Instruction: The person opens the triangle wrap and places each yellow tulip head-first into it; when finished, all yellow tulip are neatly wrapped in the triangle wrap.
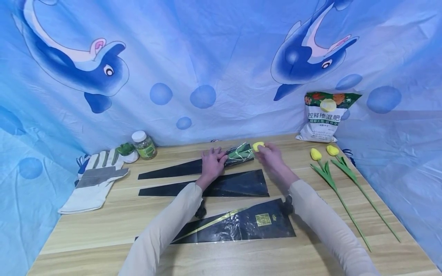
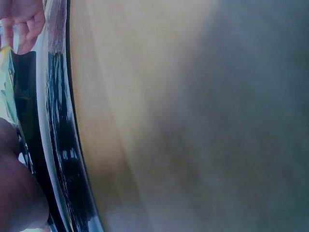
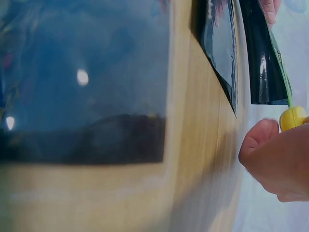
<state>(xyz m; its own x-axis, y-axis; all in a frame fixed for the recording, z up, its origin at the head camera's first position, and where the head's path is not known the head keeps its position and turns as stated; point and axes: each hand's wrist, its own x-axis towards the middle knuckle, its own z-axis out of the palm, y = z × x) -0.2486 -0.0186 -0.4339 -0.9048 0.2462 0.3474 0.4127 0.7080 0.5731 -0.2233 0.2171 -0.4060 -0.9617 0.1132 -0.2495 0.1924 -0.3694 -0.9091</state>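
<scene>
My left hand (image 1: 212,163) grips the farthest black flower sleeve (image 1: 179,168), with fingers at its far side and the thumb nearer. Through the sleeve's clear front, green tulip leaves (image 1: 243,152) show inside. At the wide right end, my right hand (image 1: 272,157) pinches the yellow tulip head (image 1: 258,146), which sticks out past the sleeve's mouth. The right wrist view shows this yellow tulip head (image 3: 292,118) on a green stem that runs along the sleeve (image 3: 263,63). Most of the stem is hidden.
Nearer lie two more black sleeves, a middle one (image 1: 238,184) and a front one (image 1: 241,226) with gold print. Two yellow tulips (image 1: 329,180) lie at the right. A fertilizer bag (image 1: 321,119) stands behind. Gloves (image 1: 93,184), a small plant (image 1: 127,152) and a jar (image 1: 145,145) are left.
</scene>
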